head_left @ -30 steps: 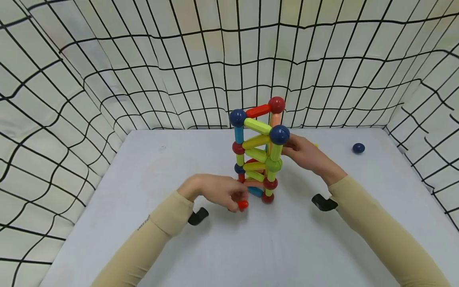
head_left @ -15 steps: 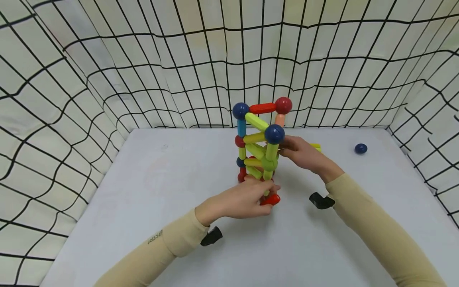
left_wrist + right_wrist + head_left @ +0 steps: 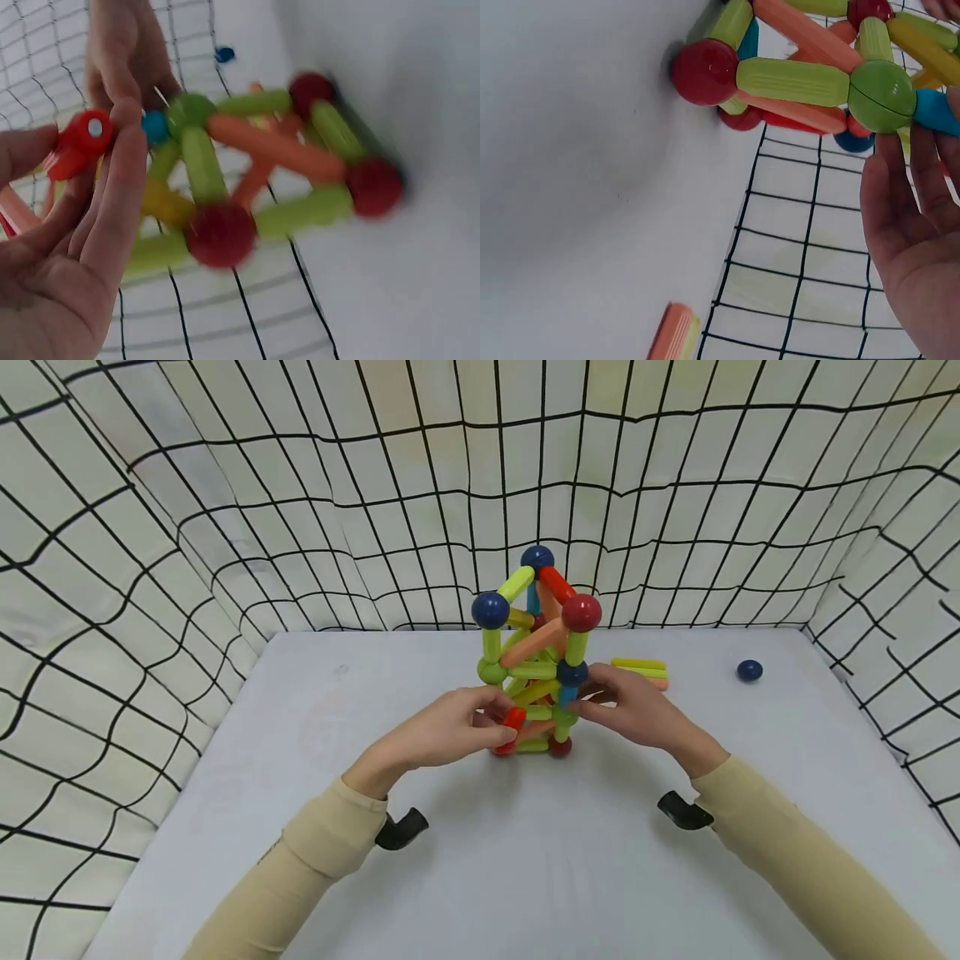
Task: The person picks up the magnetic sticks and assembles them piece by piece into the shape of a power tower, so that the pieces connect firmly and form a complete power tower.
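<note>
In the head view a tower of magnetic sticks and balls [image 3: 534, 670] stands upright on the table. It has red, blue and green balls joined by coloured sticks. My left hand [image 3: 450, 727] pinches a loose red magnetic stick [image 3: 513, 720] between thumb and fingers, in front of the tower's lower left side. In the left wrist view the stick's pale round end [image 3: 95, 128] faces the camera. On the tower's right side, my right hand [image 3: 630, 706] holds it at a blue stick [image 3: 935, 111], thumb in front, beside a green ball [image 3: 883, 96]. Some right fingertips are hidden.
Behind the right hand lie several loose sticks [image 3: 637, 665], yellow, lime and orange. A dark blue ball [image 3: 749, 671] rests farther right on the white table [image 3: 540, 877]. Black netting [image 3: 420, 502] over white walls encloses the back and sides.
The tower has turned, bringing another side to the front. My left hand moved right to the tower's base, then back left and up with the red stick. The loose sticks show more.
</note>
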A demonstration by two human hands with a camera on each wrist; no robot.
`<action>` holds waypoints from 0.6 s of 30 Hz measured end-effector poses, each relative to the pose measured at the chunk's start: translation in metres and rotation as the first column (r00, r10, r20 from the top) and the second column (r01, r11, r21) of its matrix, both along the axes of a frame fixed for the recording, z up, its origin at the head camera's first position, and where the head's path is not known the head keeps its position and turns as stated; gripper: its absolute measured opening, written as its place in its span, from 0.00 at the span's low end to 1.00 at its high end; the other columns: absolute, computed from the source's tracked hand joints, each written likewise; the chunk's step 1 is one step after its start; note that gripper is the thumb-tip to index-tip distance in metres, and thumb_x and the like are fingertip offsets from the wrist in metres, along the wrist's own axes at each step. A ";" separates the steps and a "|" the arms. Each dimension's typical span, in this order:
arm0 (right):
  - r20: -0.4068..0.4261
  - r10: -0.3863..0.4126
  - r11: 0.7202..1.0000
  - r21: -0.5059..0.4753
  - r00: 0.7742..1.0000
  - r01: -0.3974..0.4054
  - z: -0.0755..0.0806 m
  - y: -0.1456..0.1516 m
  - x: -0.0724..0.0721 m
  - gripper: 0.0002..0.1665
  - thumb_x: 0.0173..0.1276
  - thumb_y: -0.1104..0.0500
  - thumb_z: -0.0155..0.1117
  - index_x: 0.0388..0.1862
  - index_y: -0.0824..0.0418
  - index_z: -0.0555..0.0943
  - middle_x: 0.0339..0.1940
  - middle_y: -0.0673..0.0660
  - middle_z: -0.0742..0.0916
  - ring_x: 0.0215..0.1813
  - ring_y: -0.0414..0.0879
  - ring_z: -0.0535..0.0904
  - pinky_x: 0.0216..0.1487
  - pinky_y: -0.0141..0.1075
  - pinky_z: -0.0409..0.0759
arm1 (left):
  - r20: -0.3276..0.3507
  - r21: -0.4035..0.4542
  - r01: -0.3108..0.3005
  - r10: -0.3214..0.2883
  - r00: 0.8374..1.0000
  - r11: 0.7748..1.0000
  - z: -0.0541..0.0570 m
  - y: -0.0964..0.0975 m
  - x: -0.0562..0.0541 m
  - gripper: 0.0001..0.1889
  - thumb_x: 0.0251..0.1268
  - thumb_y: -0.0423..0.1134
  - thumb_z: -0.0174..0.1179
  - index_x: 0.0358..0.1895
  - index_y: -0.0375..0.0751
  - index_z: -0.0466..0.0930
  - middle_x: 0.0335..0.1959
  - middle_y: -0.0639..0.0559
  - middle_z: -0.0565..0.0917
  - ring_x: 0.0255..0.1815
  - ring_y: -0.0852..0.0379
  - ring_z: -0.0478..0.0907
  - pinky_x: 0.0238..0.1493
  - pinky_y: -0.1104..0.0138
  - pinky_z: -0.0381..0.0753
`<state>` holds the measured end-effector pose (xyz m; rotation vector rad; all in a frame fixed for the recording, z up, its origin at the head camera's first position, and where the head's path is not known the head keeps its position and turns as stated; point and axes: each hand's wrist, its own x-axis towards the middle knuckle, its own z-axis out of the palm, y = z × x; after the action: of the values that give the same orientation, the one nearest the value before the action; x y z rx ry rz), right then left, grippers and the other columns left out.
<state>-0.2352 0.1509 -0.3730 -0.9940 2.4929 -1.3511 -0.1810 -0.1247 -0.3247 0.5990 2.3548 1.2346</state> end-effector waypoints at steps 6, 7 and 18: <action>-0.069 -0.009 1.000 -0.003 0.998 0.009 0.002 -0.010 0.009 0.16 0.66 0.62 0.67 0.52 0.62 0.80 0.45 0.53 0.85 0.49 0.46 0.82 0.52 0.41 0.82 | 0.146 0.390 -0.237 0.195 0.970 0.889 0.016 0.026 0.026 0.18 0.69 0.40 0.61 0.59 0.42 0.76 0.52 0.47 0.79 0.50 0.50 0.78 0.46 0.63 0.82; -0.072 -0.008 1.000 -0.005 0.997 0.008 0.002 -0.011 0.009 0.15 0.66 0.63 0.68 0.52 0.62 0.80 0.45 0.53 0.85 0.49 0.46 0.82 0.52 0.41 0.82 | 0.195 0.460 -0.301 0.235 0.952 0.836 0.020 0.031 0.030 0.18 0.69 0.41 0.61 0.59 0.43 0.76 0.52 0.46 0.79 0.49 0.48 0.78 0.47 0.63 0.82; -0.080 -0.013 1.000 -0.016 0.997 0.012 0.000 -0.008 0.009 0.17 0.66 0.61 0.68 0.53 0.61 0.79 0.45 0.53 0.85 0.48 0.47 0.83 0.51 0.41 0.82 | 0.474 0.736 -0.604 0.406 0.782 0.305 0.036 0.072 0.027 0.18 0.68 0.45 0.61 0.56 0.40 0.76 0.33 0.48 0.74 0.29 0.58 0.72 0.34 0.72 0.78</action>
<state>-0.2262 0.1431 -0.3727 -1.0579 2.5544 -1.3627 -0.1543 -0.0524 -0.2890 -0.1100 1.5799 2.7065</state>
